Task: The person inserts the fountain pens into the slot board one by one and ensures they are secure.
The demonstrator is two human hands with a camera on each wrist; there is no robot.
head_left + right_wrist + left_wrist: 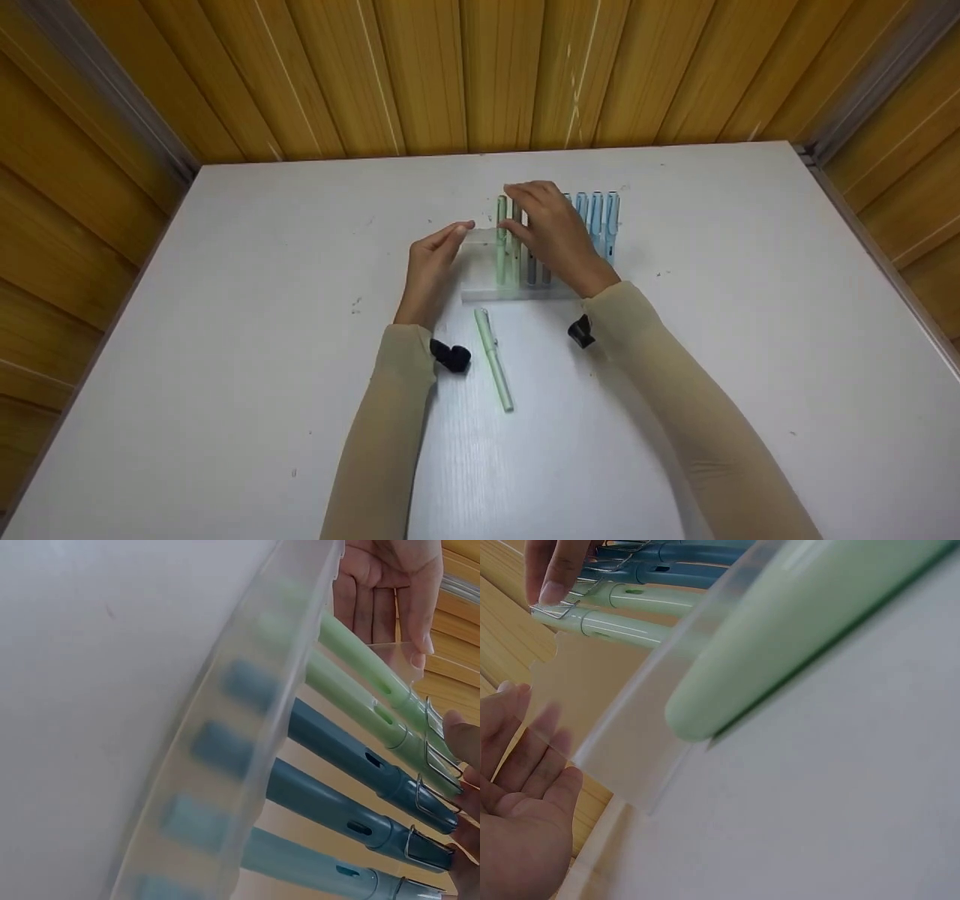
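Note:
A clear pen stand (480, 295) holds a row of upright capped pens with wire clips. My left hand (433, 266) pinches the stand's left edge; in the left wrist view, the left hand (529, 802) has fingers visible through the clear panel. At the pen tops, my right hand (559, 232) has its thumb and fingers around the cap end of a light green pen (367, 675), the leftmost in the row. Next to it stand another light green pen (349, 701) and dark blue pens (330, 799). One more light green pen (495, 360) lies loose in front of the stand.
Several light blue pens (613, 217) stand at the row's right end, partly behind my right hand. The white table (225, 337) extends all around. A wood-patterned wall (420, 75) closes off the back.

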